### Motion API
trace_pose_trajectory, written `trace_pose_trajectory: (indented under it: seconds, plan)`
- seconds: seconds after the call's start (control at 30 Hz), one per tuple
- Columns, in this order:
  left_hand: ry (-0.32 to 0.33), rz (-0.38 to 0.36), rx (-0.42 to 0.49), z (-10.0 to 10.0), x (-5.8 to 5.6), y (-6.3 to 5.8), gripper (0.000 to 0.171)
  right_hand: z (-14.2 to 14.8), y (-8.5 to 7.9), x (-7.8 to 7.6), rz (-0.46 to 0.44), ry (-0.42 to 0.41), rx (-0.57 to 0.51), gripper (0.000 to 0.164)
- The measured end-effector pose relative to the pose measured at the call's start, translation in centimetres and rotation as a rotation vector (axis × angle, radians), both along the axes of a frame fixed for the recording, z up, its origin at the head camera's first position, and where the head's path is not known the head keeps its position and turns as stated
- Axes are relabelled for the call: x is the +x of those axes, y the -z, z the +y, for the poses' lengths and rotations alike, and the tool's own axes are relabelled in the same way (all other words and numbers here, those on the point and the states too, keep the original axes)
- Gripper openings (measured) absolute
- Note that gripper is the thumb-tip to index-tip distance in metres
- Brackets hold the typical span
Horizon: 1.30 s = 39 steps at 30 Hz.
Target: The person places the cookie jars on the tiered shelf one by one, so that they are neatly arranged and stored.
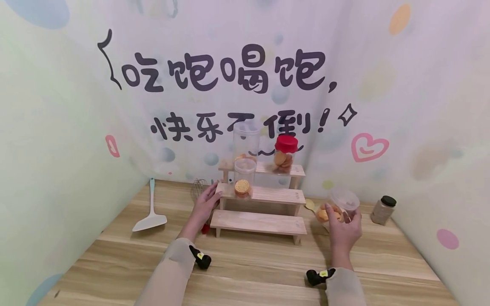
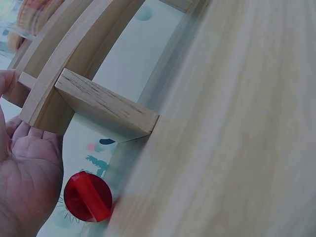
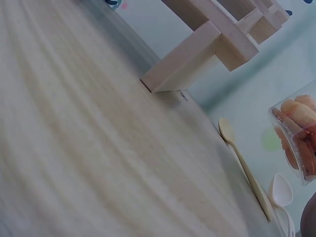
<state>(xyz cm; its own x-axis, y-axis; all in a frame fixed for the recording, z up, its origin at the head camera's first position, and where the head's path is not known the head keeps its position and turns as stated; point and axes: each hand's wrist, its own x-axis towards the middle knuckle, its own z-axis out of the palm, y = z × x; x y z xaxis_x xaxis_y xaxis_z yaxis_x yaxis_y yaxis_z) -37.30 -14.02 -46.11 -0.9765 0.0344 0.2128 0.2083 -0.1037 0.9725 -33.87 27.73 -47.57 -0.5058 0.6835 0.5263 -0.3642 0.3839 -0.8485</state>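
Observation:
My left hand (image 1: 206,203) grips the left end of a three-step wooden display rack (image 1: 258,223) at its middle step; in the left wrist view the thumb lies at the board's edge and the fingers go behind it. Right of the rack, my right hand (image 1: 343,229) holds a clear plastic jar (image 1: 346,199) of cookies, tilted, the thumb on the near side. The right wrist view catches the jar's cookie-filled end (image 3: 298,133) above the table. A clear jar (image 1: 245,172) with a round cookie stands on the middle step.
On the top step are a tall clear jar (image 1: 246,138) and a red-lidded cookie jar (image 1: 285,154). A spatula (image 1: 152,212) and whisk (image 1: 198,187) lie left, a red item (image 2: 88,196) by the rack. Right are a wooden spoon (image 3: 242,165), white spoon (image 3: 281,192) and black-lidded jar (image 1: 383,210).

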Motion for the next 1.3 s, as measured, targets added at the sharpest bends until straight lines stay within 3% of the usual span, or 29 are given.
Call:
trace_pose_trajectory:
  seconds: [0.17,0.3,0.43,0.6,0.73,0.87,1.03,1.13,1.3]
  plan:
    - [0.018,0.006,0.024,-0.1,-0.3,0.2,0.066,-0.1,-0.5,0.0,0.028,0.001,0.02,0.073]
    - [0.019,0.003,0.016,-0.2,-0.3,0.2,0.067,-0.6,-1.7,0.1,0.083,-0.025,-0.033,0.071]
    - [0.017,0.008,0.011,-0.2,-0.2,0.1,0.068,-1.9,-4.2,0.4,0.179,-0.133,-0.107,0.069]
    - [0.006,0.008,0.001,-0.3,-0.1,0.0,0.066,-5.4,-7.6,2.0,0.199,-0.317,-0.065,0.06]
    - [-0.002,0.001,0.002,-0.2,0.1,0.0,0.064,-7.0,-6.3,1.3,0.153,-0.465,0.095,0.062]
    - [-0.002,-0.002,-0.002,0.0,0.1,0.0,0.063,-7.6,-4.5,0.0,0.108,-0.534,0.212,0.067]
    - [0.003,0.005,-0.007,0.1,0.1,-0.1,0.065,-8.2,-4.4,-0.3,0.11,-0.588,0.194,0.066]
    - [0.004,0.005,0.002,0.1,0.0,-0.1,0.067,-8.4,-4.6,-0.2,0.133,-0.6,0.22,0.057]
    - [0.006,0.0,0.016,0.0,-0.1,0.1,0.067,-9.1,-5.6,1.1,0.179,-0.63,0.272,0.044]
